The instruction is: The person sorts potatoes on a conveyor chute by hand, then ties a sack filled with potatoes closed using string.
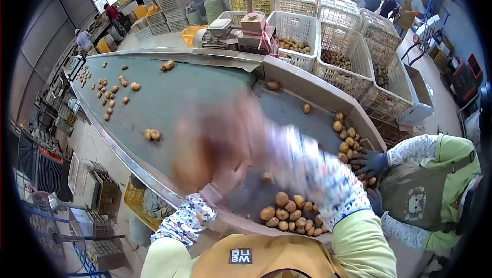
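My right hand is gloved and smeared by motion, reaching across the belt from the right. Close below it my left hand, in a pinkish glove, is partly covered by the blur. A smeared orange-brown shape, perhaps a potato, shows beside both hands; whether either hand grips it I cannot tell. Potatoes lie scattered on the green conveyor belt ahead. Nearest my body, a heap of potatoes rests on the grey end section.
At right a co-worker's gloved hand touches another group of potatoes. Crates holding potatoes stand behind the raised side wall. A motor sits at the far belt edge. A yellow crate is at lower left.
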Tool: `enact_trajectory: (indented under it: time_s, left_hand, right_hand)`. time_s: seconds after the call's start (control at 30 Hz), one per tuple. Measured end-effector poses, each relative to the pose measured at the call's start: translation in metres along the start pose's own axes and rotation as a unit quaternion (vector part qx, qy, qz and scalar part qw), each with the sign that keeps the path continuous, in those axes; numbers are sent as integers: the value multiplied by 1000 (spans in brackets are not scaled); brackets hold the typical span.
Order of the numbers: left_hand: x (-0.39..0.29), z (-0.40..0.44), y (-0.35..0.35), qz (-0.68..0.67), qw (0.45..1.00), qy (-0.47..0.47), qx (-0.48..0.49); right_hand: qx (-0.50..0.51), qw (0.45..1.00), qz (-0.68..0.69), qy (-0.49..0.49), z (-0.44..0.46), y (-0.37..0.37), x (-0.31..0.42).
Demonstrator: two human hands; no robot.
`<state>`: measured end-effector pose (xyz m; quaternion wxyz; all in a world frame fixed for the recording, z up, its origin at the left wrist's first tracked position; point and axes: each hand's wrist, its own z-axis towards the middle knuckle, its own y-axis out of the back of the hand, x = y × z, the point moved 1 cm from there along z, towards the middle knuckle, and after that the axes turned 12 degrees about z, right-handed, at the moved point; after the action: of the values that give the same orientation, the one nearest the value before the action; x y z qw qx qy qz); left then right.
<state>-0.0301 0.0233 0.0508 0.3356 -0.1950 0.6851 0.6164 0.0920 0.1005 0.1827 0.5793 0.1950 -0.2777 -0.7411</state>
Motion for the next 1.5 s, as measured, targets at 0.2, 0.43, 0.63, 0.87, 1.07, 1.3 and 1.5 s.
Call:
enact_trajectory:
  time_s: [0.2, 0.43, 0.63, 0.87, 1.07, 1.3, 1.5]
  left_hand:
    - [12, -1, -1, 44, 998, -50, 4]
    - [11, -16, 16, 185, 931, -115, 293]
    - [-4, -23, 26, 267, 859, -95, 426]
    - [-24, -30, 18, 219, 784, -97, 573]
    - [-20, -48, 3, 222, 854, -354, 311]
    - [-15, -25, 34, 241, 916, -261, 188]
    - [-22, -32, 33, 213, 903, -260, 267]
  right_hand:
    - [152, 969, -53, -189, -26, -41, -34]
    - [258, 772, -22, -580, -235, -5, 49]
    - [127, 822, 167, -530, -253, 3, 158]
    - [120, 703, 314, -627, -263, 21, 200]
    - [-22, 827, 127, -547, -227, -6, 157]
    - [110, 626, -65, -769, -280, 50, 129]
    - [110, 796, 163, -573, -240, 18, 202]
